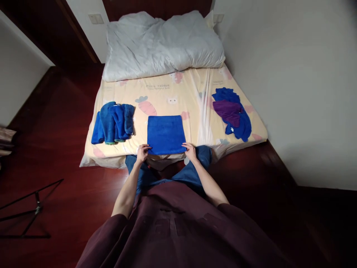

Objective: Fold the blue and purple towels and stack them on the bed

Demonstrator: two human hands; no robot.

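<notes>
A blue towel lies flat and roughly square near the front edge of the bed. Its near left corner is pinched between the fingertips of my left hand. My right hand grips the near right corner in the same way. To the left are several rolled towels in blue and teal, lying side by side. Over on the right sits a loose pile of crumpled blue towels, with a purple cloth on top.
The bed has a yellow sheet printed with carrots and rabbits. A folded white quilt fills its head end. A wall runs along the right side. On the floor at lower left stand black tripod legs.
</notes>
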